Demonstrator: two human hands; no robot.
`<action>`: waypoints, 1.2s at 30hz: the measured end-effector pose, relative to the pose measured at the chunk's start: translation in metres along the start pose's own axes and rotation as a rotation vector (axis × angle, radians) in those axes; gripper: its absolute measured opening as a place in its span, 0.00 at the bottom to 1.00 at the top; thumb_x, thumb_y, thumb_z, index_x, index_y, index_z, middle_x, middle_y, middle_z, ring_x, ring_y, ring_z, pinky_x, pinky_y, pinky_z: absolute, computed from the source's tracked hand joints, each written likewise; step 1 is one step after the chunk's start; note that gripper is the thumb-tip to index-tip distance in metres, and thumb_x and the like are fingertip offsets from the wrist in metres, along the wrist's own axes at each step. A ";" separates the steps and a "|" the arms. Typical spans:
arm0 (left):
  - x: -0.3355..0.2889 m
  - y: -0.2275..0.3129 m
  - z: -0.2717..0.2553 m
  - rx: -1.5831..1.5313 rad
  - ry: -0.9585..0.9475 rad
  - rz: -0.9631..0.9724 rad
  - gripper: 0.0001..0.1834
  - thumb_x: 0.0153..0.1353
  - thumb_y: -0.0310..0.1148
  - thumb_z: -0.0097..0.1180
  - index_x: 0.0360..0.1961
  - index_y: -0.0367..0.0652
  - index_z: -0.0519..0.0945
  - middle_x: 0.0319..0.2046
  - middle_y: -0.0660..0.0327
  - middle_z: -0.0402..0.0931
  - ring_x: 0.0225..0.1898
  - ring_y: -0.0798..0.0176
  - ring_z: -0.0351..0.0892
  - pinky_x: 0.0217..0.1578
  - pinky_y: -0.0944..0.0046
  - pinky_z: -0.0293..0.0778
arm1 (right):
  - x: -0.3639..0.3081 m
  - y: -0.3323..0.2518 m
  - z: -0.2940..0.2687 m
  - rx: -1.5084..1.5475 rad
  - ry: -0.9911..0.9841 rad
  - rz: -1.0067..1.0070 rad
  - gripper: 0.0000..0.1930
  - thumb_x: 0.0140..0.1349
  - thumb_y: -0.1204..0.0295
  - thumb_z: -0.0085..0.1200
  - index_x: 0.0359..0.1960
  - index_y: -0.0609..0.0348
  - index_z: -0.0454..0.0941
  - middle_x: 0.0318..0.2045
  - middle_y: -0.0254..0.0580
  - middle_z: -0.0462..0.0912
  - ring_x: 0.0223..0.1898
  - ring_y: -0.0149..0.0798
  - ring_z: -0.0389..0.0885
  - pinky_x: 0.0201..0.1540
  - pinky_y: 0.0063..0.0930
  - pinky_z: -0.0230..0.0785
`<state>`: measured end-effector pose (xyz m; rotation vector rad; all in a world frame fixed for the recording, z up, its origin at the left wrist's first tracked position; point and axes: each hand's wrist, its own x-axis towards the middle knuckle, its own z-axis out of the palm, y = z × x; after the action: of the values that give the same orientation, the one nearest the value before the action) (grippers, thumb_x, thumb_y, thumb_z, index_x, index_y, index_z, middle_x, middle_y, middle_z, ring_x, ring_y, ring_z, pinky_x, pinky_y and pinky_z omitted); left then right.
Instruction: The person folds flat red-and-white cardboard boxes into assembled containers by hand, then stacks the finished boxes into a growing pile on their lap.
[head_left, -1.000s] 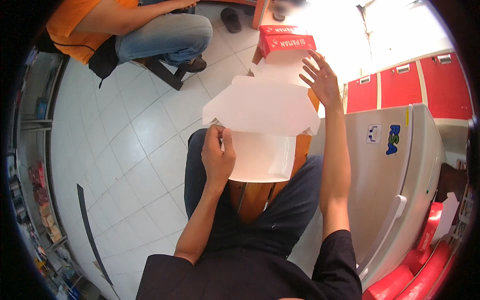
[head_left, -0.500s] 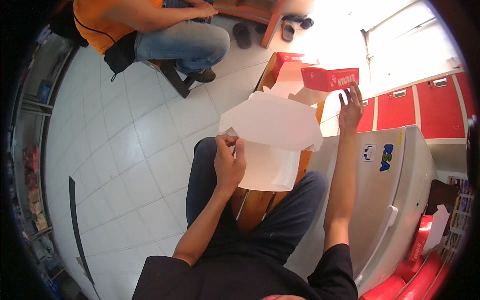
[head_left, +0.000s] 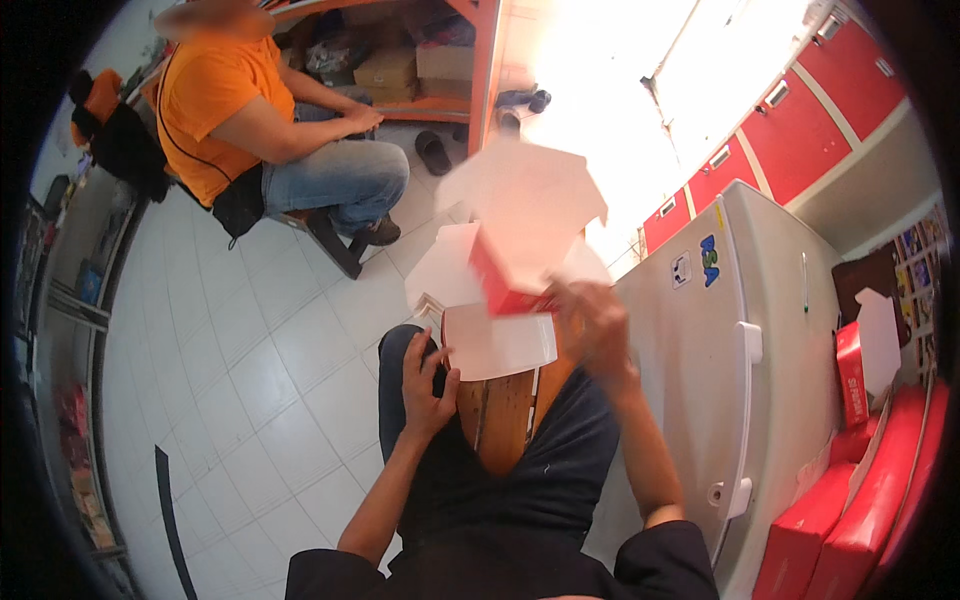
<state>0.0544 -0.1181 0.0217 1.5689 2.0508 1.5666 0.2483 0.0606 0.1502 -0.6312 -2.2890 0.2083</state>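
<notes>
An open food carton (head_left: 500,345), white inside with its lid folded back, rests on the wooden bench between my knees. Fingers apart, my left hand (head_left: 430,390) is beside its left wall, with the fingertips at or close to the edge. My right hand (head_left: 597,325) is smeared by motion and closed on the near edge of a second carton (head_left: 535,225), red outside and pale inside. This second carton is held over the first one's lid and hides part of it. Its own lid stands open on the far side.
A white refrigerator (head_left: 690,370) stands close on my right, with red cartons (head_left: 850,500) stacked beside it. Red cabinets (head_left: 790,130) line the far right. A person in an orange shirt (head_left: 225,120) sits at far left, near an orange shelf (head_left: 420,105) with boxes.
My right hand has come back from far right, bringing the red carton over the near one. My left hand has loosened from the near carton's edge. The view has tilted up.
</notes>
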 end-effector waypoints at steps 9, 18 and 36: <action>0.025 -0.029 -0.036 -0.001 -0.345 0.341 0.12 0.49 0.26 0.70 0.36 0.53 0.89 0.50 0.61 0.79 0.62 0.47 0.72 0.61 0.49 0.70 | -0.050 -0.045 0.020 0.210 -0.088 -0.039 0.11 0.54 0.78 0.59 0.38 0.51 0.87 0.36 0.33 0.87 0.40 0.39 0.83 0.50 0.36 0.74; 0.021 -0.016 -0.018 -0.015 -0.255 0.364 0.13 0.45 0.25 0.74 0.34 0.46 0.86 0.39 0.62 0.81 0.52 0.51 0.77 0.53 0.53 0.75 | 0.011 0.038 0.027 -0.270 -0.572 0.764 0.22 0.55 0.66 0.65 0.53 0.54 0.82 0.47 0.45 0.86 0.52 0.48 0.83 0.56 0.43 0.75; -0.016 -0.001 0.001 0.049 -0.134 0.311 0.15 0.45 0.24 0.74 0.37 0.44 0.86 0.42 0.59 0.80 0.52 0.48 0.78 0.51 0.53 0.76 | -0.013 0.048 0.018 0.323 -0.478 0.618 0.13 0.65 0.66 0.59 0.45 0.61 0.84 0.26 0.46 0.82 0.28 0.37 0.82 0.36 0.35 0.76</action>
<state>0.0618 -0.1296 0.0137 2.0318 1.8589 1.4608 0.2620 0.0961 0.1137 -1.1964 -2.3427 1.1004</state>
